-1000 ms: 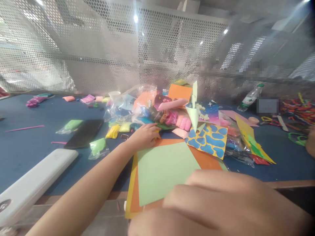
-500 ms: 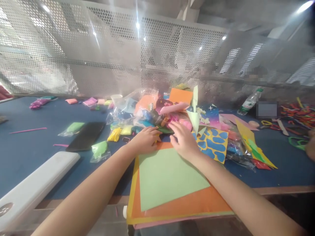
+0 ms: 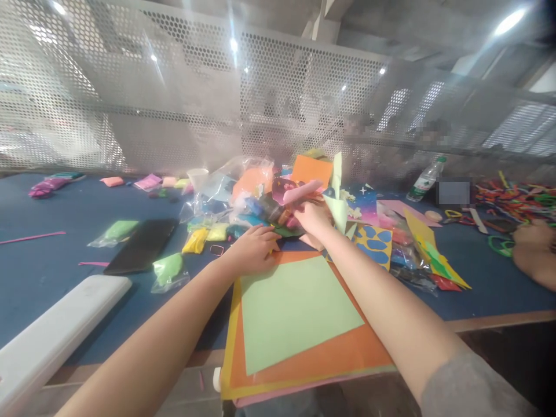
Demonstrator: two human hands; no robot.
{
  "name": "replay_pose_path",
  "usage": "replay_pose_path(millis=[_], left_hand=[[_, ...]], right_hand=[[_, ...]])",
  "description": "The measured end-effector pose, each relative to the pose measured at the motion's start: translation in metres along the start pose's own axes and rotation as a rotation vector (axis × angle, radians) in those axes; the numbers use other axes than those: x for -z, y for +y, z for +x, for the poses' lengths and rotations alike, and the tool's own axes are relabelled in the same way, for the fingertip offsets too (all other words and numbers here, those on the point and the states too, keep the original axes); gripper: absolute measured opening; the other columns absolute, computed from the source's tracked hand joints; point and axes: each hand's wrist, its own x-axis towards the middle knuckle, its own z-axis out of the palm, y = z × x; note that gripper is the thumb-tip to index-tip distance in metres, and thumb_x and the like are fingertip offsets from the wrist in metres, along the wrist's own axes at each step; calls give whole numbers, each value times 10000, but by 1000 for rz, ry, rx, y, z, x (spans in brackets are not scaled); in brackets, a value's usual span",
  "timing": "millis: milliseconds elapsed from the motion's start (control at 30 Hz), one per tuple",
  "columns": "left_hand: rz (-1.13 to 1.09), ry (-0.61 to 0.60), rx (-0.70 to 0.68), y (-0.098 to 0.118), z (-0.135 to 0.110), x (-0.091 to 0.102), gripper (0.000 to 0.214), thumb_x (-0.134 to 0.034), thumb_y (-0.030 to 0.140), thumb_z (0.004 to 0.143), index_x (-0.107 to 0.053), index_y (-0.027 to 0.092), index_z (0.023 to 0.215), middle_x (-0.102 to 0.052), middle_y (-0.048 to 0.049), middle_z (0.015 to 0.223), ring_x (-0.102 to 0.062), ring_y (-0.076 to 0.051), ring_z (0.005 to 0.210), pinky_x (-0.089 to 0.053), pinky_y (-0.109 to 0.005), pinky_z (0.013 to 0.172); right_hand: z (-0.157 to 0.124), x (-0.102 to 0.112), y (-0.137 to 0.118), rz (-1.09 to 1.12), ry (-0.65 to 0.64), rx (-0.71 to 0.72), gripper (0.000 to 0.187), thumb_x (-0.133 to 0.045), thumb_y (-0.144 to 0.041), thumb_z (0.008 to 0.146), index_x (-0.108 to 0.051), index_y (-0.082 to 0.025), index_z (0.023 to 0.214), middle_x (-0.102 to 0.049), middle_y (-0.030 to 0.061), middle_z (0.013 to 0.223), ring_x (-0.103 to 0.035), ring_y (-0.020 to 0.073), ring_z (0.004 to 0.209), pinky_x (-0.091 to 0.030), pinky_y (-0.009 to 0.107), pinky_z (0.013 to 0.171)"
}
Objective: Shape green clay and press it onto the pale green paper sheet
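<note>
My left hand point(image 3: 255, 250) lies with fingers stretched out at the far left corner of a stack of coloured sheets, holding nothing that I can see. On top of that stack is a light green sheet point(image 3: 299, 313), over an orange sheet point(image 3: 369, 350) that overhangs the table's front edge. My right hand point(image 3: 313, 222) reaches into a heap of craft materials, just below a rolled pink sheet point(image 3: 303, 191). Its fingertips are hidden among the pieces, so any hold is unclear. A yellow sheet with blue patches point(image 3: 372, 246) lies beside my right forearm.
Left on the blue table point(image 3: 39, 255) are a long white device point(image 3: 73, 324), a black flat object point(image 3: 141, 246) and bagged green clay point(image 3: 168, 268). To the right are a water bottle point(image 3: 425, 180), colourful strands point(image 3: 516, 200) and another person's hand point(image 3: 536, 243) near green scissors point(image 3: 500, 245).
My right hand has moved forward, deeper into the heap, and its fingers have gone out of sight. My left hand stays put. The other person's hand has come further into view.
</note>
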Motion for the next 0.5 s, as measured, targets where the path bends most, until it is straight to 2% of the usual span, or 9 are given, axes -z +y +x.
replay_pose_path(millis=[133,267,367,500], left_hand=[[-3,31,-36,3,2,4,278,-467,194,808,-719,222,921,-664,-24,1182,-540,-235,1161,-315,-429,1097],[-14,70,-34,7,3,6,312,-469,279,856,-683,210,1072,-655,-35,1189,-549,-224,1143,-310,-407,1098],[-38,82,-18,7,4,4,326,-475,277,862,-649,225,1133,-649,-33,1191,-544,-221,1144,-311,-413,1092],[-79,97,62,5,4,3,282,-458,288,895,-610,208,1119,-658,-49,1117,-569,-230,1071,-400,-415,992]], right_hand=[[-4,7,-11,21,46,-38,138,-580,-336,784,-601,-209,834,-696,51,846,-643,226,775,-451,309,664],[-13,12,-16,1,190,7,149,-543,-271,793,-588,-212,922,-664,58,926,-610,221,859,-440,313,719],[-18,11,-13,-69,353,221,161,-480,-245,847,-609,-207,936,-650,76,932,-592,228,906,-431,322,760],[-29,10,-12,-74,383,596,185,-444,-223,897,-628,-228,912,-664,59,867,-599,214,919,-432,323,816]])
